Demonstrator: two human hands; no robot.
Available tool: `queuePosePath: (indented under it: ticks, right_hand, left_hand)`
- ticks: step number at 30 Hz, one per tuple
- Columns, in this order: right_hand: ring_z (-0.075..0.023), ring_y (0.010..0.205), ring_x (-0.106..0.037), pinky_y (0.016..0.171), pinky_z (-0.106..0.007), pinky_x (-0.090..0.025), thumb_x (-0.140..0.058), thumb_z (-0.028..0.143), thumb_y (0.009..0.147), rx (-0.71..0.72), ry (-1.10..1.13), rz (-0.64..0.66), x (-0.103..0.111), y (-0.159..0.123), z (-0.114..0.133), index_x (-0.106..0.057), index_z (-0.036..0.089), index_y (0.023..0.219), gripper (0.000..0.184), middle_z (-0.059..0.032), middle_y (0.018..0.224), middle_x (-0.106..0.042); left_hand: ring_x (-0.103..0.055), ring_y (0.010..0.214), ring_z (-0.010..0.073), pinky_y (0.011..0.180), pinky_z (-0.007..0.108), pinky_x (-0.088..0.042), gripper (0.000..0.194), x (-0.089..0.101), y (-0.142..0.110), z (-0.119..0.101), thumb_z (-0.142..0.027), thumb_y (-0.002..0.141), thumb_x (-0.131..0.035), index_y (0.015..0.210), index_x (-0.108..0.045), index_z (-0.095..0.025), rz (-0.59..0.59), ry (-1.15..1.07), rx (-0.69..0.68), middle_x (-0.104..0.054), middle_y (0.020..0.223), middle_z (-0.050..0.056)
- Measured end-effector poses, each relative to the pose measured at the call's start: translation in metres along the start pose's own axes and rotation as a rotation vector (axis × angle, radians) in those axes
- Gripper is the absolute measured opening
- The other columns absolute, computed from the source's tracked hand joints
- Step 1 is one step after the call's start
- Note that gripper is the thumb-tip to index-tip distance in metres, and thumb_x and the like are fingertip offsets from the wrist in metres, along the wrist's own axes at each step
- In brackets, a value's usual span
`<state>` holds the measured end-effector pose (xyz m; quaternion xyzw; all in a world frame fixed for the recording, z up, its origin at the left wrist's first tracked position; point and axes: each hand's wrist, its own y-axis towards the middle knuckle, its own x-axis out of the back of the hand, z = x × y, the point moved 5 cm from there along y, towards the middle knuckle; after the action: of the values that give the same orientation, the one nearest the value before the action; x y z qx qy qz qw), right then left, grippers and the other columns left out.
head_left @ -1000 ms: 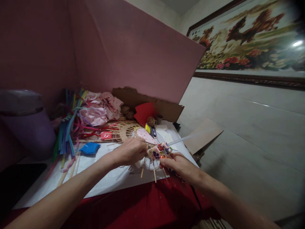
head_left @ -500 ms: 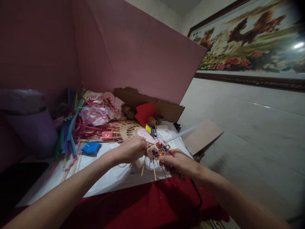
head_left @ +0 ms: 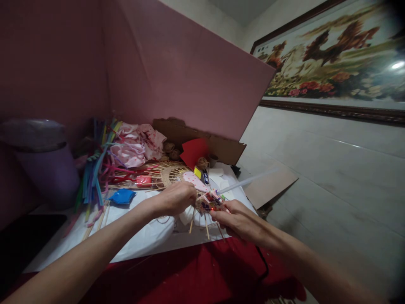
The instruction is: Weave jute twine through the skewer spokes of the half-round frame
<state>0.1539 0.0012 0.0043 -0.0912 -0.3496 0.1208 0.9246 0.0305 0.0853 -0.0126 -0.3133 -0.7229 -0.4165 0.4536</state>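
Observation:
My right hand (head_left: 236,217) is wrapped round a flower-patterned hot glue gun (head_left: 209,202). A long translucent glue stick (head_left: 248,180) juts from its back, a red light glows on its side, and a black cord (head_left: 263,259) hangs below. My left hand (head_left: 180,197) is closed beside the gun's front; what its fingers pinch is hidden. Thin wooden sticks (head_left: 207,228) fan out under the gun from a round piece mostly covered by my hands. A loop of thin twine (head_left: 163,219) shows below my left hand. Just behind lies a pink dotted cloth shape (head_left: 194,180).
A woven stick ring (head_left: 166,175), a red packet (head_left: 144,181) and a blue packet (head_left: 122,196) lie on the white sheet. Behind are pink cloth (head_left: 133,145), pipe cleaners (head_left: 91,181), red paper (head_left: 193,153), a twine ball (head_left: 202,163) and cardboard (head_left: 226,150).
The glue gun has tilted a little in my right hand, its glue stick now lying lower. My left hand stays closed in nearly the same place. The view has shifted slightly.

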Motion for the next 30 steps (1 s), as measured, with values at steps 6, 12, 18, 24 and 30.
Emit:
queuePosePath:
  ticks: [6,12,18,24,30]
  right_hand:
    - [-0.0074,0.045,-0.027,0.043,-0.023,-0.018,-0.044,0.037,0.082,0.021,-0.023,0.024,0.0006,-0.0020,-0.0024,-0.038,0.019,0.060,0.028,0.0050,0.050,-0.034]
    - [-0.0083,0.046,-0.028,0.043,-0.024,-0.019,-0.045,0.036,0.082,0.034,-0.004,0.020,0.0017,-0.0048,-0.0011,-0.039,0.019,0.060,0.028,0.0041,0.051,-0.035]
    - [-0.0081,0.048,-0.028,0.043,-0.023,-0.019,-0.044,0.036,0.083,0.034,-0.074,0.010,0.0049,-0.0047,0.0031,-0.038,0.019,0.060,0.029,0.0041,0.052,-0.035]
    - [-0.0082,0.050,-0.027,0.044,-0.024,-0.018,-0.041,0.035,0.083,0.099,-0.131,0.010,0.0021,-0.0052,0.0013,-0.035,0.019,0.061,0.028,0.0041,0.055,-0.032]
    - [-0.0085,0.050,-0.026,0.044,-0.024,-0.017,-0.042,0.034,0.083,0.079,-0.118,-0.016,0.0044,-0.0068,0.0063,-0.035,0.019,0.060,0.028,0.0039,0.056,-0.032]
  left_hand:
    - [-0.055,0.070,0.0147,0.062,0.025,-0.038,0.022,-0.0002,-0.0003,-0.0026,-0.010,0.078,-0.043,0.071,-0.063,-0.016,0.004,0.004,0.012,-0.065,0.077,0.005]
    - [-0.055,0.073,0.0158,0.064,0.026,-0.039,0.023,-0.0028,0.0003,-0.0009,-0.013,0.080,-0.043,0.071,-0.063,-0.016,0.000,-0.001,0.013,-0.065,0.079,0.006]
    - [-0.056,0.073,0.0153,0.065,0.026,-0.039,0.020,-0.0026,0.0009,-0.0025,-0.010,0.078,-0.045,0.073,-0.064,-0.016,0.007,-0.012,0.011,-0.065,0.079,0.005]
    - [-0.055,0.071,0.0156,0.061,0.026,-0.037,0.022,0.0020,0.0002,-0.0050,-0.011,0.078,-0.044,0.070,-0.063,-0.016,0.006,-0.008,0.026,-0.064,0.077,0.006]
    - [-0.055,0.071,0.0156,0.062,0.026,-0.038,0.020,-0.0008,0.0009,-0.0027,-0.011,0.077,-0.045,0.071,-0.063,-0.016,-0.004,0.000,0.016,-0.065,0.078,0.005]
